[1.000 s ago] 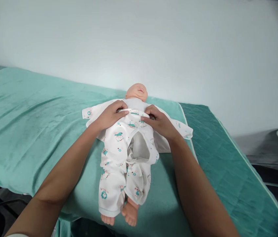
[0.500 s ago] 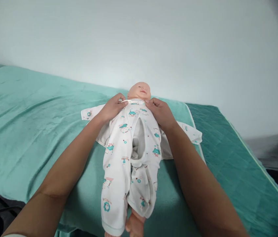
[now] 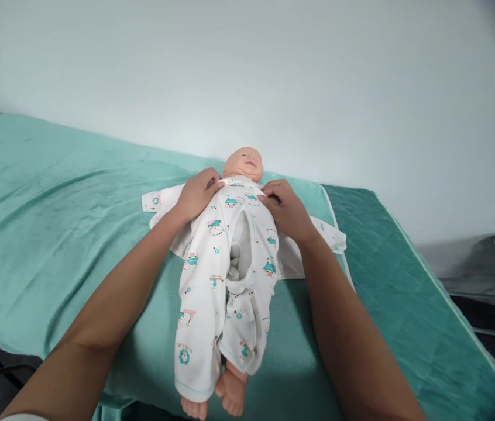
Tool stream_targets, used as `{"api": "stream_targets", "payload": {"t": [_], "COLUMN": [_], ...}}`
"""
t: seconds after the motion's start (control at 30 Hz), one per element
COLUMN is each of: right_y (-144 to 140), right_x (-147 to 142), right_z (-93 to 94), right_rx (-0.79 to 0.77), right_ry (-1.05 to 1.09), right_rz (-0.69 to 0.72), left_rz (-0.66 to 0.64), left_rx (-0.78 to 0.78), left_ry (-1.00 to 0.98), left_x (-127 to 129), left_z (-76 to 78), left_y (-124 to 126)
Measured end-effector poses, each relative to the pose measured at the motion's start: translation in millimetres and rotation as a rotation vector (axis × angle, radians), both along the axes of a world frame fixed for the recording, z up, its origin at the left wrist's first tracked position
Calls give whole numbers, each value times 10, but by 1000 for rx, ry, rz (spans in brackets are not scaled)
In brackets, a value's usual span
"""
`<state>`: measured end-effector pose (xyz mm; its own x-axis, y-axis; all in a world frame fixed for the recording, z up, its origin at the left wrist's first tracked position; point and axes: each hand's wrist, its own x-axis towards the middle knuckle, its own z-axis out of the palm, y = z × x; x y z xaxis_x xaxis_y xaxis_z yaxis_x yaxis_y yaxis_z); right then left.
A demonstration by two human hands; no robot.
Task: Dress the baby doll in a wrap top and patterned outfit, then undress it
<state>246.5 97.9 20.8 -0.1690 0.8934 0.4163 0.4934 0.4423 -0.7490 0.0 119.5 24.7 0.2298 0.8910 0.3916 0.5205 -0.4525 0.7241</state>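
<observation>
Romper [image 3: 225,257] clothing doll [image 3: 244,164]: left hand [image 3: 197,194] and right hand [image 3: 286,207] pinch its collar.

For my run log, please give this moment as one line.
left hand: on romper collar | right hand: on collar | doll: supine on green blanket | front: open

Left hand [image 3: 195,194] and right hand [image 3: 286,207] pinch the romper [image 3: 212,275] collar on the doll [image 3: 244,164], lying on a teal blanket [image 3: 54,204].
</observation>
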Motion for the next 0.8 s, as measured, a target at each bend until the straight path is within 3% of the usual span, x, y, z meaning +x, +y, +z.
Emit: {"api": "stream_targets", "payload": {"t": [0.07, 0.2, 0.3, 0.53, 0.8], "right_y": [40, 142, 172, -20, -293], "right_x": [-52, -110, -112, -108, -28], "right_z": [-48, -98, -123, -181, -282], "right_rx": [79, -25, -53, 27, 97], "right_ry": [18, 2, 12, 135, 68], "right_rz": [3, -133, -208, -95, -28], "left_rz": [27, 113, 106, -79, -6], "left_rx": [-48, -59, -54, 79, 164], "left_ry": [-29, -33, -43, 79, 266], "left_x": [4, 26, 28, -62, -215], "left_z": [13, 1, -39, -108, -224], "left_y": [31, 92, 108, -13, -199]}}
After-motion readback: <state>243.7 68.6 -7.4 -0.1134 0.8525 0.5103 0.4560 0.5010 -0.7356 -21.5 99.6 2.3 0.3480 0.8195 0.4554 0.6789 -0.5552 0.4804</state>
